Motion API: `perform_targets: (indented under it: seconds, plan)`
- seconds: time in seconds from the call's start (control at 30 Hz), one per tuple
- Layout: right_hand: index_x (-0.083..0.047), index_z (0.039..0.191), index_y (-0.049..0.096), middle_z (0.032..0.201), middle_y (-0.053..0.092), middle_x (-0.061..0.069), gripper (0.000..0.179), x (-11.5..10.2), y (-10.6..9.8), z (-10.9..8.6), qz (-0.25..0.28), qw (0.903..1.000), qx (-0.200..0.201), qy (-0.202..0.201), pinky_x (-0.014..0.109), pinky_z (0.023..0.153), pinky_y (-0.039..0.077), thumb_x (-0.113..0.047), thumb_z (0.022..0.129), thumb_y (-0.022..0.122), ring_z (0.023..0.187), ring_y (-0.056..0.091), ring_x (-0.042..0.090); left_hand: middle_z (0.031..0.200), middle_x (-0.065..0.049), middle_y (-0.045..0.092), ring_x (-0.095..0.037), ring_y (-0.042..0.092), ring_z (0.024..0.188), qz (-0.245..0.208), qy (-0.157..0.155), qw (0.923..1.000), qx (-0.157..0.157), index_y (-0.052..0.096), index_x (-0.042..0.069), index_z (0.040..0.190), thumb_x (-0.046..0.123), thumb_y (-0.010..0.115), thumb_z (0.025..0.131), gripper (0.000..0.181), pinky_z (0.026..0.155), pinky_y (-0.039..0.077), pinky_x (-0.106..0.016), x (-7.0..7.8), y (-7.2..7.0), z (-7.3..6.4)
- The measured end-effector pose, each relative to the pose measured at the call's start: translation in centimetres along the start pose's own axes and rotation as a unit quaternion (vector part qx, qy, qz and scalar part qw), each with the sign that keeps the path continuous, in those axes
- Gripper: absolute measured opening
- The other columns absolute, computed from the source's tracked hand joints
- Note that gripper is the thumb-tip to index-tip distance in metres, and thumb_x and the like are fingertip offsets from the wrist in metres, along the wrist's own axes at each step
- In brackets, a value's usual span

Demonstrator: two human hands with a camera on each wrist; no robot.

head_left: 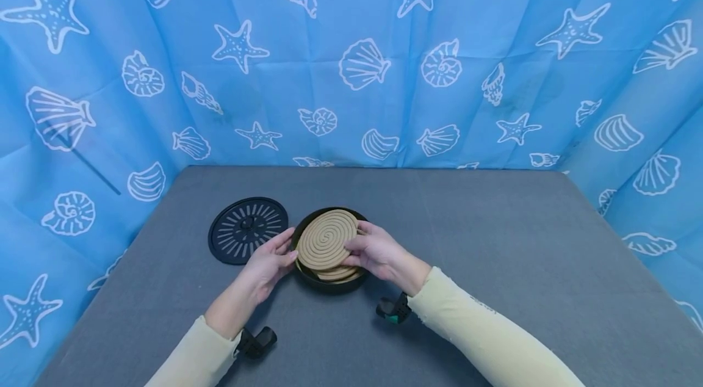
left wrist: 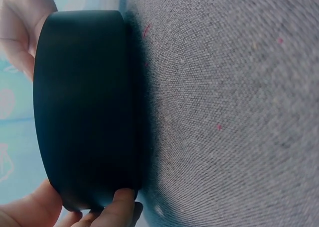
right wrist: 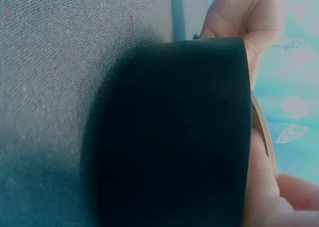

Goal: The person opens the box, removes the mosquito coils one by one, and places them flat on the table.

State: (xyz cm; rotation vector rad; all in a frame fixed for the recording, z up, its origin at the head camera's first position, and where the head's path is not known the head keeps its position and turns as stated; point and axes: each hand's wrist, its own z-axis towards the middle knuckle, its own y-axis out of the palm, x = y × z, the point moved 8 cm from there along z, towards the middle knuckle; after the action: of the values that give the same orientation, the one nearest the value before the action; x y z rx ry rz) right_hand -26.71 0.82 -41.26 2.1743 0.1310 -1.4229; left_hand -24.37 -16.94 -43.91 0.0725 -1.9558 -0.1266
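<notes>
A round black tin (head_left: 332, 288) sits on the table with tan mosquito coils in it. The top mosquito coil (head_left: 326, 239) is tilted, its right edge raised above the other coils (head_left: 340, 274). My right hand (head_left: 379, 253) pinches that raised edge, thumb on top and fingers beneath; the right wrist view shows the coil's thin edge (right wrist: 264, 130) above the rim. At the left side of the tin, my left hand (head_left: 267, 265) grips the wall, with its thumb by the rim and fingers (left wrist: 119, 207) against the outside. The tin's inside is mostly hidden.
A black slotted lid (head_left: 230, 246) with a small knob lies on the grey table (head_left: 494, 240), left of the tin and close to my left hand. A blue curtain (head_left: 329, 27) with shell and starfish prints hangs behind the table and along both sides.
</notes>
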Motion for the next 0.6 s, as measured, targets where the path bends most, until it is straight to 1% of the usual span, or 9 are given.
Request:
perform_targets:
  seconds: [0.13,0.27,0.37,0.43,0.6]
  plan:
    - [0.004,0.152,0.011,0.146,0.035,0.033,0.065,-0.3,-0.5,-0.4,-0.002,1.0000,0.007,0.002,0.044,0.094,0.048,0.014,0.093,0.037,0.122,0.051,0.036,0.158,-0.018,0.021,-0.032,0.027,0.142,-0.005,-0.005,1.0000,-0.006,0.026,0.006,0.153,-0.003,0.042,0.100,0.056,0.112,0.025,-0.053,-0.1,0.0,-0.1]
    - [0.003,0.152,0.012,0.144,0.036,0.033,0.064,-0.9,-1.0,-1.0,-0.003,1.0000,0.008,0.002,0.036,0.087,0.053,0.013,0.095,0.038,0.110,0.060,0.028,0.158,-0.018,0.021,-0.033,0.030,0.141,-0.016,-0.010,0.9998,-0.008,0.025,0.006,0.154,-0.003,0.041,0.101,0.056,0.111,0.025,-0.055,-0.2,0.0,-0.2]
    - [0.003,0.152,0.010,0.144,0.035,0.035,0.064,-1.5,-1.4,-1.5,0.004,1.0000,0.008,-0.002,0.032,0.083,0.054,0.012,0.095,0.037,0.104,0.063,0.022,0.158,-0.018,0.020,-0.034,0.030,0.140,-0.022,-0.007,0.9997,-0.008,0.023,0.005,0.154,-0.004,0.040,0.100,0.057,0.110,0.024,-0.057,-0.2,0.1,-0.1]
    - [0.002,0.153,0.007,0.145,0.033,0.035,0.065,-2.0,-1.8,-1.7,0.013,0.9999,0.009,-0.005,0.031,0.082,0.055,0.012,0.096,0.036,0.104,0.063,0.022,0.158,-0.019,0.020,-0.035,0.031,0.140,-0.024,-0.005,0.9997,-0.006,0.023,0.005,0.153,-0.004,0.040,0.100,0.057,0.110,0.025,-0.057,-0.2,0.2,-0.1]
    - [0.000,0.154,0.002,0.149,0.028,0.033,0.067,-3.2,-2.8,-2.1,0.034,0.9992,0.015,-0.013,0.033,0.086,0.053,0.012,0.097,0.035,0.116,0.057,0.026,0.158,-0.018,0.021,-0.034,0.032,0.139,-0.026,-0.007,0.9996,-0.001,0.025,0.006,0.153,-0.003,0.039,0.100,0.056,0.110,0.025,-0.056,-0.3,0.2,-0.1]
